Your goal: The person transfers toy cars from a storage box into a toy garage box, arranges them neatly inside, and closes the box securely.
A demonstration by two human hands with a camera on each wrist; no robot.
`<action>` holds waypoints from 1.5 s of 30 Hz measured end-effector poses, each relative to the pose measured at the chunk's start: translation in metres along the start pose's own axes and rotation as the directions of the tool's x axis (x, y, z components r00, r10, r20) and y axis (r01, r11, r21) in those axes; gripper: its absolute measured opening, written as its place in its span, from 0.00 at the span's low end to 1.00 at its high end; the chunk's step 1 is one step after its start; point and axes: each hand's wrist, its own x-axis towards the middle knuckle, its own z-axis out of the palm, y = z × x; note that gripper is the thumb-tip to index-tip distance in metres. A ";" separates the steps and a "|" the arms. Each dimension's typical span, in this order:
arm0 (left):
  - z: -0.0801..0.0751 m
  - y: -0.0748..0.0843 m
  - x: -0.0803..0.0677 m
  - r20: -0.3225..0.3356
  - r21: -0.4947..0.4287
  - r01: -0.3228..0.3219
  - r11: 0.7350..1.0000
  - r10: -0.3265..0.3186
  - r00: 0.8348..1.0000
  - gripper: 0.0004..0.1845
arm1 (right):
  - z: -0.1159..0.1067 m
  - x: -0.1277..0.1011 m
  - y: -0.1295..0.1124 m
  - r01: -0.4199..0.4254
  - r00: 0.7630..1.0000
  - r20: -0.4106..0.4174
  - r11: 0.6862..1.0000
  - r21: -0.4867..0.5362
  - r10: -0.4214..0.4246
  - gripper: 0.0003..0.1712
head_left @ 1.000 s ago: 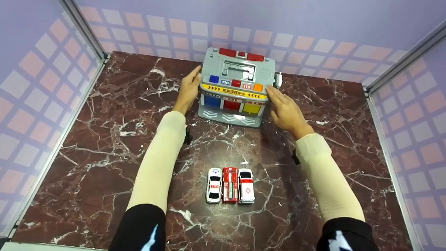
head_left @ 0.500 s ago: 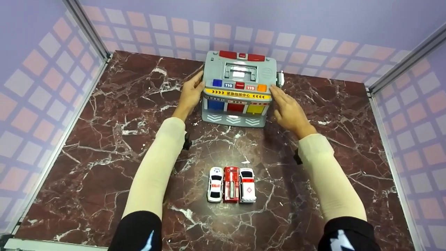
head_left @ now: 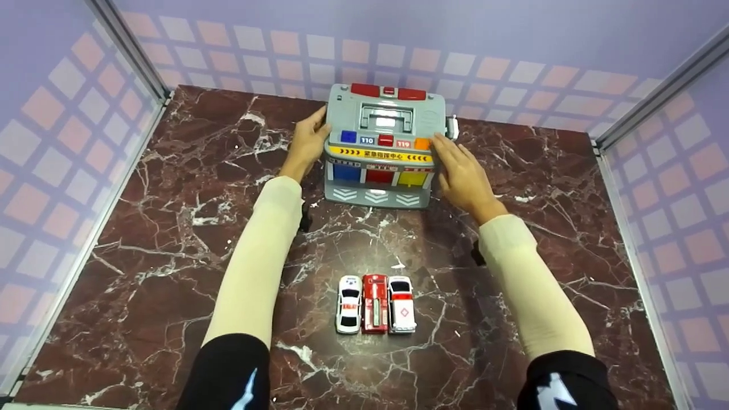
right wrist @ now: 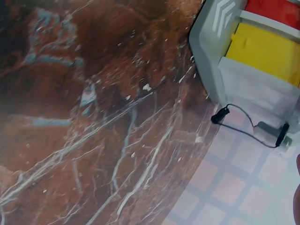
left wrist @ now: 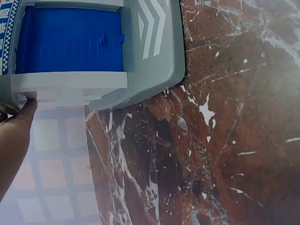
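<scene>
On the left, a wall panel [head_left: 45, 102] with pink and white squares borders the dark red marble-patterned tabletop [head_left: 216, 250]. A cream sleeve [head_left: 250, 256], black towards its near end, reaches far across the table to the left hand [head_left: 307, 142]. This hand is part-open, its extended fingers laid against the left side of a grey toy emergency station [head_left: 383, 142]; the thumb is near the front corner, and nothing else is in its hold.

The station stands upright at the far side of the table, by the back wall [head_left: 285, 45], its front facing the near side. Its roof carries a carrying handle [head_left: 386, 118] folded down, red lights at the far edge and, at the near edge, a blue button, a 110 label, a red button, a 119 label and an orange button. Below are a blue door [left wrist: 70, 40], a red door [head_left: 379, 175] and a yellow door [right wrist: 265, 51], all closed, above a base marked with white chevrons.

Nearer on the table, well apart from the station, are a white police car [head_left: 348, 305], a red fire engine [head_left: 375, 310] and a white ambulance [head_left: 402, 312], side by side.

At the station's right side is a white piece [head_left: 453, 127] with a dark cord [right wrist: 246, 133] by it. The right hand [head_left: 464, 176], fingers straight and together, rests its fingertips at the right near roof corner, gripping nothing.
</scene>
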 end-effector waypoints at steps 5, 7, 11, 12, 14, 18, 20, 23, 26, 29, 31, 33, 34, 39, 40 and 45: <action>0.003 0.002 -0.002 0.020 -0.030 -0.010 0.999 0.010 1.000 0.26 | 0.003 0.002 0.002 0.008 1.000 -0.023 0.997 0.070 -0.007 0.40; 0.003 0.002 -0.001 0.020 -0.033 -0.011 0.999 0.012 1.000 0.26 | 0.003 0.002 0.002 0.004 0.999 -0.038 0.995 0.096 -0.001 0.40; 0.001 0.003 0.000 0.013 -0.027 -0.013 1.000 0.013 1.000 0.26 | 0.001 0.004 0.003 -0.006 0.998 -0.055 0.994 0.108 0.012 0.42; 0.001 0.003 0.000 0.013 -0.030 -0.008 1.000 0.009 1.000 0.26 | 0.001 0.004 0.003 -0.007 0.998 -0.056 0.994 0.111 0.013 0.43; 0.001 0.003 0.001 0.016 -0.032 -0.002 0.999 0.003 1.000 0.27 | 0.001 0.003 0.003 -0.014 0.998 -0.054 0.994 0.112 0.020 0.44; 0.000 0.003 0.002 0.025 -0.041 -0.001 0.999 0.002 1.000 0.27 | 0.001 0.003 0.004 -0.024 0.998 -0.059 0.994 0.111 0.030 0.46; -0.001 0.003 0.002 0.023 -0.036 -0.013 0.999 0.014 1.000 0.27 | 0.002 0.003 0.004 -0.021 0.997 -0.067 0.994 0.112 0.029 0.46; -0.001 0.003 0.001 0.017 -0.029 -0.024 0.999 0.025 1.000 0.27 | 0.003 0.003 0.004 -0.018 0.997 -0.071 0.994 0.112 0.027 0.46; -0.001 0.002 0.000 0.014 -0.020 -0.029 0.999 0.029 0.999 0.26 | 0.003 0.003 0.003 -0.026 0.997 -0.064 0.993 0.117 0.034 0.47; -0.002 0.002 0.000 0.007 0.004 -0.024 1.000 0.024 1.000 0.26 | 0.004 0.003 0.002 -0.037 0.998 -0.050 0.992 0.122 0.043 0.47; -0.002 0.001 -0.001 0.002 0.018 -0.026 1.000 0.026 1.000 0.26 | 0.004 0.003 0.002 -0.041 0.998 -0.043 0.991 0.123 0.047 0.48; -0.003 0.002 -0.002 -0.002 0.040 -0.031 0.999 0.031 1.000 0.26 | 0.005 0.003 0.002 -0.045 0.998 -0.039 0.991 0.125 0.050 0.48; -0.003 0.002 -0.002 -0.002 0.044 -0.037 0.998 0.037 0.999 0.26 | 0.005 0.003 0.002 -0.046 0.998 -0.039 0.991 0.124 0.051 0.48; -0.004 0.001 -0.003 0.000 0.067 -0.046 0.997 0.046 0.999 0.26 | 0.006 0.003 0.001 -0.056 0.998 -0.029 0.992 0.117 0.059 0.49; -0.004 0.001 -0.003 -0.002 0.073 -0.044 0.996 0.045 0.999 0.26 | 0.007 0.002 0.001 -0.057 0.998 -0.025 0.992 0.117 0.061 0.49; -0.004 -0.001 -0.004 0.000 0.111 -0.043 0.993 0.044 0.999 0.26 | 0.009 0.002 0.002 -0.064 0.998 -0.010 0.991 0.115 0.065 0.49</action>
